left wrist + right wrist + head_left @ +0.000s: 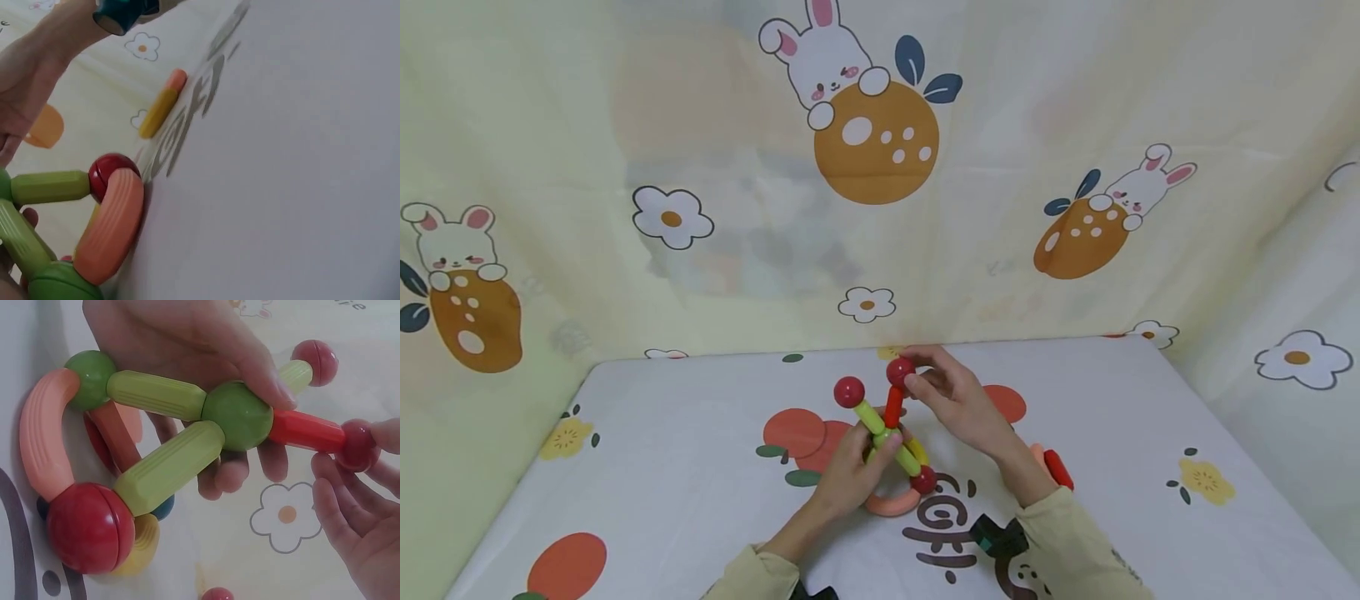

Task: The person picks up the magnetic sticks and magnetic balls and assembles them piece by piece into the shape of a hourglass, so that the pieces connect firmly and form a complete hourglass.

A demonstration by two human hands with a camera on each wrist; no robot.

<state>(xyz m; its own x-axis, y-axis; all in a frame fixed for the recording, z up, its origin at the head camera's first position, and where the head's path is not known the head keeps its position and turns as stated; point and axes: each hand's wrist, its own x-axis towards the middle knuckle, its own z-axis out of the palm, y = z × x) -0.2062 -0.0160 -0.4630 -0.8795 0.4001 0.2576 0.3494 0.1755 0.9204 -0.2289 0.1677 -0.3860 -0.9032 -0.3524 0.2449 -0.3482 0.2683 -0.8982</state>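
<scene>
My left hand (850, 467) holds a toy structure of balls and magnetic-style rods, fingers around its upper green ball (237, 415). Two lime rods (169, 469) slope down from that ball to a big red ball (90, 528) and another green ball (90, 379). An orange curved rod (47, 431) joins those two low down; a yellow curved piece (145, 540) and a blue ball (164, 507) show behind. A red rod (306, 430) sticks out of the upper green ball. My right hand (958, 400) pinches the small red ball (358, 445) at its end. Another lime rod carries a red ball (849, 392).
Right of the structure, a loose red rod (1058, 469) and an orange piece lie on the fruit-printed tablecloth (662, 467), partly behind my right forearm. A printed curtain (737, 275) rises at the table's back edge. A dark wrist camera (998, 536) sits by the right sleeve.
</scene>
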